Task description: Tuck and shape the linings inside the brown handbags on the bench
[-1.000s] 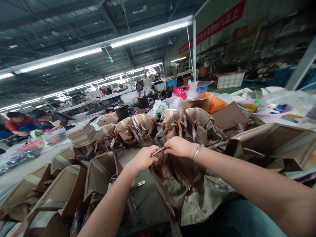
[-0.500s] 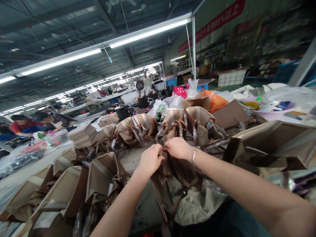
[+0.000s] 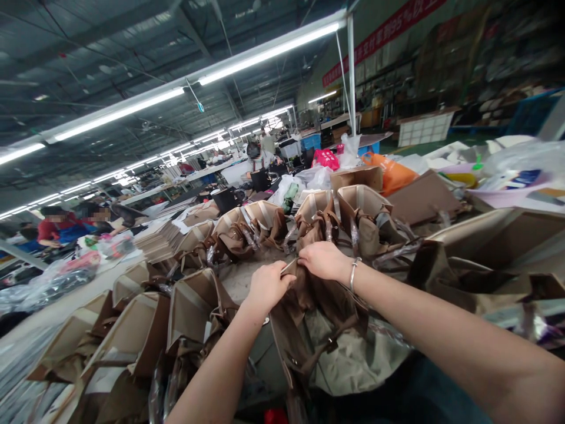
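Observation:
A brown fabric handbag (image 3: 324, 306) lies in front of me, its pale inner cloth (image 3: 353, 356) showing on the near side and a strap with a small metal fitting crossing it. Both hands pinch its far edge, a short gap apart. My left hand (image 3: 269, 287) is closed, thumb and fingers together on the edge, where a thin pale strip shows. My right hand (image 3: 324, 261), closed as well, grips the brown cloth just to the right; a metal bangle (image 3: 354, 274) circles that wrist. The fingertips partly hide what they grip.
Several half-made bags with stiff beige panels (image 3: 194, 300) surround the work spot. A larger open bag (image 3: 498, 247) lies at the right. Behind stand a stack of boards (image 3: 156, 241), an orange plastic bag (image 3: 388, 174) and a cardboard box (image 3: 356, 176). Other people sit farther back at left.
The view has shifted slightly left, so the surroundings appear farther right. Both hands stay on the bag's edge; a thin pale strip now shows at my left fingertips.

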`<state>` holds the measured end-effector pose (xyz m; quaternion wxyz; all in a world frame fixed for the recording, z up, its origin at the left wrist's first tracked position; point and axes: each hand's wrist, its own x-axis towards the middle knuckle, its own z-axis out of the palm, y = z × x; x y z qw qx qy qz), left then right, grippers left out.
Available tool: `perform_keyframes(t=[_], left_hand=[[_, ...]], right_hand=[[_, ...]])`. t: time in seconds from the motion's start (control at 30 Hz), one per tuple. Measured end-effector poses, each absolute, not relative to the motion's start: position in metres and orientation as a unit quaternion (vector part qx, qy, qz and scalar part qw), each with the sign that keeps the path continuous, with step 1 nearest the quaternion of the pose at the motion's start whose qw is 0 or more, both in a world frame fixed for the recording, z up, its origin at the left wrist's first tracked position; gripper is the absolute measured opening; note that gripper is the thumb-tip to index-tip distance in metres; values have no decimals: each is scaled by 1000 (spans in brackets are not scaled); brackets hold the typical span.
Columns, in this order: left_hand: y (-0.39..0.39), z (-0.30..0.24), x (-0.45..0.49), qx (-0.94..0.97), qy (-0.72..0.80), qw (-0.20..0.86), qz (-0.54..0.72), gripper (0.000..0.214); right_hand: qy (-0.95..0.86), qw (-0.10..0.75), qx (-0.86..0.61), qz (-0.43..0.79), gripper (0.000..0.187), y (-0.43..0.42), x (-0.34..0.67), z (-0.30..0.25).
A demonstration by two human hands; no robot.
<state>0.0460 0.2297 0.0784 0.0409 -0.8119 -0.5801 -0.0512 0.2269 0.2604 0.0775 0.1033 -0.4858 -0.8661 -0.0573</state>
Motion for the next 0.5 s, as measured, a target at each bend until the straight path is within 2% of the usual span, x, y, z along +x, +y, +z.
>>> perform_keyframes(t=[0.13,0.23,0.33,0.43,0.5], left_hand=[[230,80,51,-806,-590,34,-36,23],[231,81,51,-813,-581,26,-36,22],[232,80,50,-826,-562,19,-44,19],[232,78,49,-828,-556,4,-73,17],[229,77,49,-817,-565,6,-117,24]], right_hand=[[-872,88,-479,-46,38,261,232,78],[-886,105,-450,-49,31,260,237,81],[-901,117,-415,-55,38,261,237,86],[-911,108,-394,-53,20,264,232,88],[-911,108,-393,-56,17,266,230,88]])
